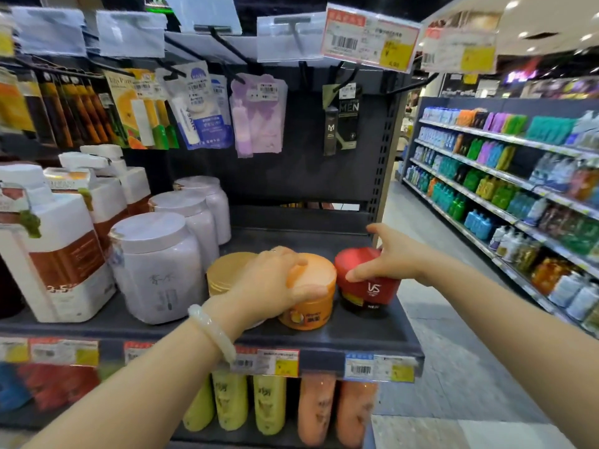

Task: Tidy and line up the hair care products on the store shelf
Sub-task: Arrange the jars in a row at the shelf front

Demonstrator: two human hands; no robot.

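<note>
An orange hair-mask jar (311, 306) stands near the front of the dark shelf (366, 338). My left hand (272, 283) grips its orange lid from above, and a pale bangle sits on that wrist. Right beside it stands a red jar (369, 286) marked VS, with my right hand (392, 254) closed over its top and side. A gold-lidded jar (227, 270) sits just left of the orange one, partly hidden by my left hand. Three white tubs (158, 264) line up front to back on the left.
Big white-and-brown pump bottles (61, 241) fill the shelf's far left. Hanging packets (201, 108) dangle from hooks above. Yellow and orange bottles (269, 403) stand on the shelf below. Across the aisle at right runs another stocked shelf (505, 196). The shelf's back right holds nothing.
</note>
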